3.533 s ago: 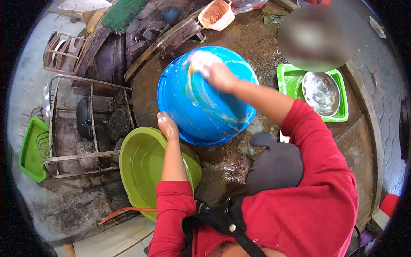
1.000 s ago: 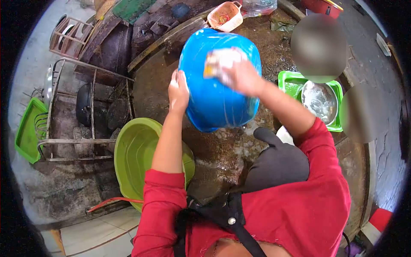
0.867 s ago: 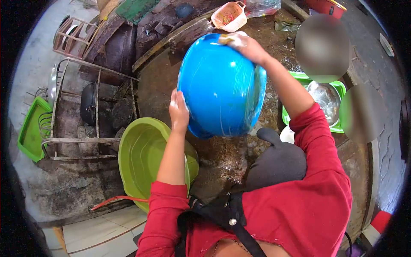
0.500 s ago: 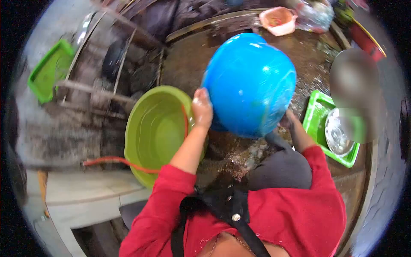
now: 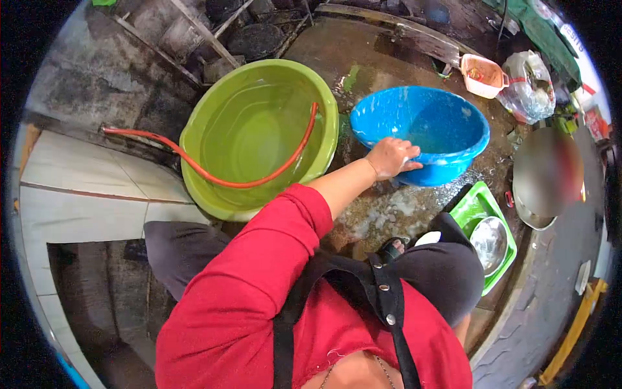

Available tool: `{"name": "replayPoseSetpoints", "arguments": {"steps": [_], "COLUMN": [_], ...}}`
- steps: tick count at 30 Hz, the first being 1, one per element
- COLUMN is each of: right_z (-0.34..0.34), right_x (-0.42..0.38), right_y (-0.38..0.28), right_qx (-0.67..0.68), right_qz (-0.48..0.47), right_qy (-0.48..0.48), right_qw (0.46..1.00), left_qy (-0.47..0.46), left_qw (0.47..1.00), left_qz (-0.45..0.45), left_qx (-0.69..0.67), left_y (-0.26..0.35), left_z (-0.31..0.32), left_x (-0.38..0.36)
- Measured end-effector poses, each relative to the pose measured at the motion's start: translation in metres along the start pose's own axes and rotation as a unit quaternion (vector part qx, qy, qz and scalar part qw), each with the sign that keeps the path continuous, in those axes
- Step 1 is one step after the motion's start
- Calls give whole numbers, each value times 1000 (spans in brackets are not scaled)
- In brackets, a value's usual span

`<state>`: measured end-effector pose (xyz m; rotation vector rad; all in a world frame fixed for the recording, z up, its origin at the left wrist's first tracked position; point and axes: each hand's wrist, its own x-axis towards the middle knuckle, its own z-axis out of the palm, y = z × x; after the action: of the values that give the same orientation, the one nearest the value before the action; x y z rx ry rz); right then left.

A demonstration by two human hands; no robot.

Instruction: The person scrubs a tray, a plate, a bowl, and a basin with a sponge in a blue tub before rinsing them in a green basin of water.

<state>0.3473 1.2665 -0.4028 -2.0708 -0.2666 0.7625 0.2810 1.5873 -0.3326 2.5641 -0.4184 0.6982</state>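
A blue basin [image 5: 447, 123] stands upright on the wet floor, its inside showing, with whitish suds or marks on its wall. My left hand [image 5: 391, 159] grips the near left part of its rim, fingers bent over the edge. To the left is a large green basin [image 5: 259, 129] holding water, and an orange hose [image 5: 240, 184] runs over its rim and curves inside. My right hand is hidden; only a bit of bare forearm shows beside my right knee.
A green tray [image 5: 476, 201] with a metal bowl [image 5: 489, 245] lies by my right knee. At the back right are a pink basket [image 5: 484, 76] and a clear plastic bag [image 5: 528, 87]. Wooden bars stand at the back left; a tiled ledge [image 5: 84, 168] is at left.
The blue basin has come down from a raised, tipped position to upright on the floor. My right hand has let go of it and left view. The camera view has shifted.
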Motion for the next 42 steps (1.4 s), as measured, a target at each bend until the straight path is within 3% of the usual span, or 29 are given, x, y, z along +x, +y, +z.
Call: {"name": "replayPoseSetpoints", "arguments": {"steps": [4,6,8,10,11,12,13,15,17,18,19,20,22,23,25,27,28,30,32,33,34,35,36,37,38,39,40,41,42], "right_z": [-34,-46,-52,-56,-59,-61,-62,-62,-54,-45,-30,-8,34,55,102,152,175,208,211,211,211,209,207,206,205,205,204,207,209], "right_x": [-34,-48,-65,-80,-87,-90,-90,-57,-15,9,17,30,63,81,123,187,205,219,191,175,179,188,180,166,156,146,135,125,120], "right_y": [1,0,-1,-4,-7,-12,-18,-55,-119,-141,-180,-206,-227,-237,-249,-236,-233,-240,-242,-242,-224,-202,-190,-175,-155,-141,-140,-142,-146], "right_qx": [-139,-206,-269,-327,-357,-387,-416,-410,-370,-329,-313,-113,-25,-66,5,224,220,402,360,313,110,-98,-214,-327,-335,-342,-343,-377,-409], "right_qz": [-19,-27,-34,-41,-45,-52,-61,-43,-184,-272,-270,-63,-43,-46,-20,27,28,-57,-26,2,-61,-121,-140,-156,-162,-168,-167,-131,-95], "right_qy": [38,53,65,80,87,94,103,95,44,0,-103,-153,-244,-265,-277,-265,-267,-219,-154,-84,-40,7,22,36,31,26,31,-22,-77], "right_qw": [989,977,960,941,929,916,902,906,910,904,905,980,969,961,961,937,938,887,920,946,991,988,966,931,928,924,924,917,904], "left_qy": [-109,-100,-20,117,80,223,310,312,273,270,329,365,343,328,298,274,265,246,219,284,312,196,306,265,216,216,342,425,397], "left_qw": [991,993,997,977,957,904,866,753,598,604,592,544,567,585,616,637,645,664,682,779,776,763,678,610,529,532,522,446,365], "left_qz": [-28,-35,-51,-178,-276,-363,-379,-514,-701,-699,-734,-730,-714,-699,-670,-642,-627,-597,-566,-516,-544,-611,-590,-706,-804,-803,-764,-633,-552], "left_qx": [67,50,58,6,33,29,100,268,277,273,41,-195,-225,-247,-287,-328,-346,-379,-409,-215,-66,79,315,244,166,164,-163,-469,-636], "left_y": [-5,-4,-9,-33,-63,-82,-102,-137,-148,-167,-190,-203,-190,-184,-173,-160,-156,-149,-138,-173,-208,-233,-261,-238,-219,-222,-228,-231,-221], "left_z": [26,5,-36,-71,-83,-94,-103,-124,-137,-129,-113,-99,-99,-99,-91,-91,-98,-123,-145,-136,-134,-143,-114,-123,-133,-122,-102,-90,-92], "left_x": [-34,-33,-26,-37,-50,-73,-100,-157,-196,-215,-234,-238,-205,-179,-113,-66,-56,-54,-57,-94,-132,-174,-222,-229,-229,-226,-225,-221,-201]}}
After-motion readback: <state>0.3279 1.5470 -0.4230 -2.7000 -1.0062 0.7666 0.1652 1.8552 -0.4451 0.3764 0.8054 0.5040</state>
